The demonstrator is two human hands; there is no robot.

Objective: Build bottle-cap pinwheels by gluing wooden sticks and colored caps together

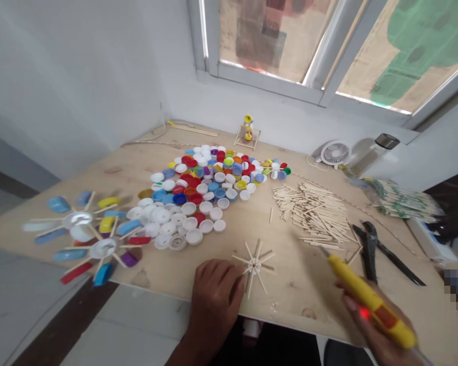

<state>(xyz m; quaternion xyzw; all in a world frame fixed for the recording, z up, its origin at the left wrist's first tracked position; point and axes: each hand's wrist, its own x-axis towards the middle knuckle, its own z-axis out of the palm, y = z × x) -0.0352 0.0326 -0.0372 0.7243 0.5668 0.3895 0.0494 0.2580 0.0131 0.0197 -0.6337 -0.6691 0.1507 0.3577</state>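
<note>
My left hand (213,300) sits at the near edge of the plywood board (297,290), its fingers gripping the side of a small star of wooden craft sticks (255,267). The star lies flat on the board with its sticks radiating from a pale centre. My right hand (370,317) is shut around a slim yellow hot-glue pen (366,295) showing a red light. The pen's tip points up and left, away from the star. Two finished wheels of sticks and coloured bottle caps (95,236) lie at the board's left.
A large heap of coloured bottle caps (198,188) fills the board's middle. A pile of craft sticks (313,213) lies to its right, beside black pliers (370,249). A small fan (335,152), a bottle (370,155) and a stick-and-cap model (248,133) stand at the back.
</note>
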